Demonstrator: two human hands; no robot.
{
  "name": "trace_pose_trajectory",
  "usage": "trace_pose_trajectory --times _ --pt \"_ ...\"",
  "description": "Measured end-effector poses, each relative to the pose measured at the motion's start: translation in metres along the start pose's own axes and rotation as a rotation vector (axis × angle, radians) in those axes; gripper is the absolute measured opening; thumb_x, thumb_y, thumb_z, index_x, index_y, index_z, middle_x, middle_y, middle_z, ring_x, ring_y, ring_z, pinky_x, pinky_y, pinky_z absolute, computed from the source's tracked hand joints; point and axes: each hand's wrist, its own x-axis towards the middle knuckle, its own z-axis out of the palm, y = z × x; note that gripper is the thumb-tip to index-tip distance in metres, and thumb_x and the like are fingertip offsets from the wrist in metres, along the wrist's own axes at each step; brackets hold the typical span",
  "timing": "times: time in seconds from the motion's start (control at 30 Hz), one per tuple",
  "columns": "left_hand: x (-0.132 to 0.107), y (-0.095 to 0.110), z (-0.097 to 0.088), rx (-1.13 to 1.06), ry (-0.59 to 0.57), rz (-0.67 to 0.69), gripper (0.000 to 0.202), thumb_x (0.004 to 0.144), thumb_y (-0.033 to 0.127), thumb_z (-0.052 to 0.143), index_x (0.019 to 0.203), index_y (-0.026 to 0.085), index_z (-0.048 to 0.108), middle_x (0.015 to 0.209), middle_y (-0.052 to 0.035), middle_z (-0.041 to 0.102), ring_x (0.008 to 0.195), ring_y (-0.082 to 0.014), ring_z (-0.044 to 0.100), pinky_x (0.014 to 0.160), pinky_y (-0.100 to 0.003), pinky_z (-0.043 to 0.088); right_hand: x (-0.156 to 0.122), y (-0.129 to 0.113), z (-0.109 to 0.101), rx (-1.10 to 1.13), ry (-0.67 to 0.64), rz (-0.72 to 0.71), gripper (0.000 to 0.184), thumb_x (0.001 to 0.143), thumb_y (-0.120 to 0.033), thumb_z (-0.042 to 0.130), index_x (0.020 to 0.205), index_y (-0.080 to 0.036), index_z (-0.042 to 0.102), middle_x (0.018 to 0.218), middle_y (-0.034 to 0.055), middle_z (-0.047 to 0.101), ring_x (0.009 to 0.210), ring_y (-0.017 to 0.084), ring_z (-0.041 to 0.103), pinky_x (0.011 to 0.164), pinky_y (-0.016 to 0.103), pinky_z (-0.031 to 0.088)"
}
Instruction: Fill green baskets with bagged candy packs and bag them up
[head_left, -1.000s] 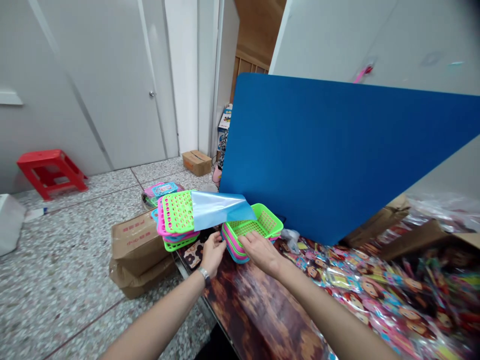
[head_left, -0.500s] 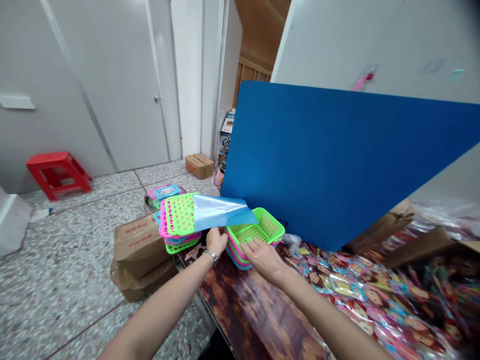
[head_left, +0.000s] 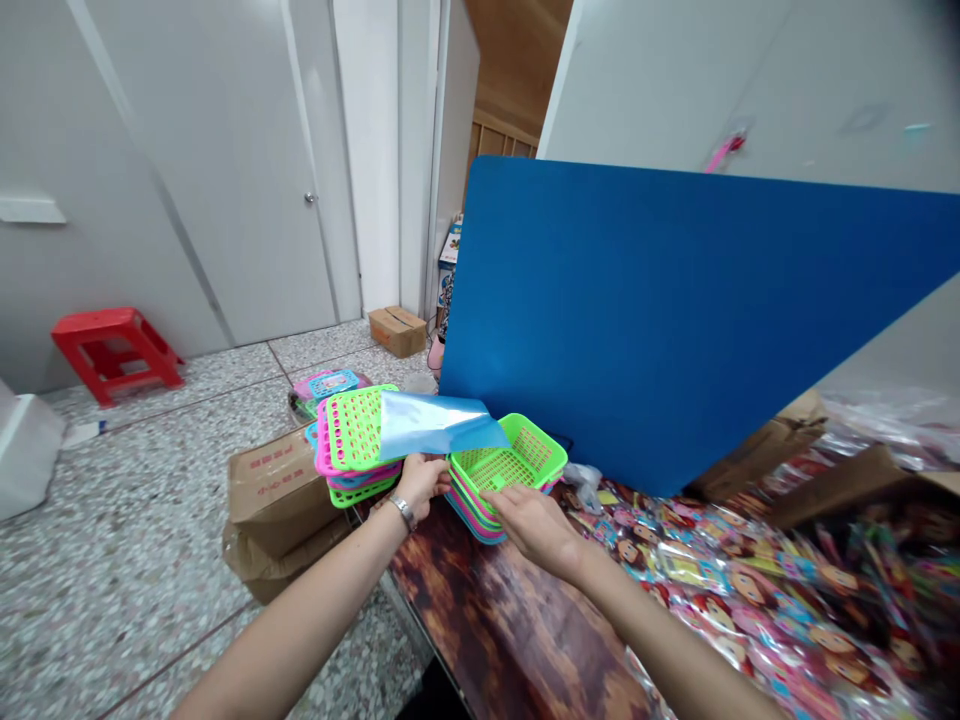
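Nested plastic baskets stand on the brown marbled table, a green basket (head_left: 517, 462) uppermost with pink and blue ones below. My right hand (head_left: 534, 522) grips the near rim of that green basket. At the stack's left side is my left hand (head_left: 421, 486), a watch on its wrist, fingers loosely stretched toward the basket edge. A shiny blue plastic sheet (head_left: 435, 424) lies from the green perforated lids (head_left: 355, 428) across to the basket's far left corner. Beneath the top lid are pink, blue and green pieces.
A large blue board (head_left: 645, 330) leans behind the baskets. Packaged doll-printed items (head_left: 720, 600) cover the right side. A cardboard box (head_left: 277, 500) stands left of the table, a smaller carton (head_left: 397, 331) and red stool (head_left: 116, 350) farther back on the floor.
My left hand has shifted slightly left and its fingers have loosened from a closed grip. My right hand stays at the basket's near rim. The view has moved slightly.
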Motion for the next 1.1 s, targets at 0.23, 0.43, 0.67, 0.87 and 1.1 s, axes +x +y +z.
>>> trace_pose_trajectory --times 0.23,0.43,0.67,0.87,1.1 --pt "-0.012 0.009 0.004 -0.109 -0.032 0.071 0.015 0.081 0.025 0.055 0.083 0.01 0.058 0.064 -0.0033 0.059 0.057 -0.0112 0.06 0.058 -0.024 0.052 0.007 -0.004 0.012 0.063 0.073 0.115 0.034 0.09 -0.037 0.045 0.116 -0.017 0.053 0.097 0.0099 0.065 0.089 0.021 0.059 0.072 0.027 0.041" --pt "-0.029 -0.018 0.015 -0.007 0.078 0.28 0.037 0.067 0.017 0.061 0.103 0.017 0.056 0.098 -0.005 0.062 0.074 -0.0121 0.06 0.065 -0.023 0.05 0.013 -0.009 0.013 0.004 0.054 0.155 0.015 0.087 -0.017 0.044 0.094 -0.016 0.057 0.086 0.0072 0.065 0.082 0.018 0.058 0.067 0.024 0.036" --pt "-0.022 -0.037 0.024 0.218 0.202 0.407 0.046 0.067 0.011 0.057 0.113 0.019 0.054 0.109 -0.0065 0.058 0.097 -0.0194 0.056 0.087 -0.031 0.045 0.011 -0.02 0.013 -0.108 0.17 0.161 0.016 0.086 -0.008 0.042 0.087 -0.016 0.057 0.083 0.0073 0.06 0.08 0.019 0.053 0.067 0.026 0.036" --pt "-0.018 -0.036 0.024 0.381 0.239 0.479 0.042 0.069 0.014 0.054 0.11 0.018 0.057 0.107 -0.0074 0.058 0.106 -0.0237 0.052 0.095 -0.036 0.039 0.003 -0.003 0.008 0.044 0.163 0.072 0.018 0.088 -0.022 0.047 0.101 -0.018 0.058 0.09 0.0067 0.062 0.086 0.018 0.056 0.072 0.026 0.041" --pt "-0.018 -0.035 0.024 0.42 0.23 0.509 0.039 0.072 0.017 0.054 0.111 0.019 0.059 0.106 -0.0076 0.061 0.105 -0.0234 0.054 0.094 -0.035 0.04 0.014 0.107 0.009 0.256 0.159 0.761 0.038 0.087 -0.035 0.047 0.12 -0.016 0.054 0.112 0.0138 0.058 0.098 0.022 0.055 0.079 0.03 0.04"
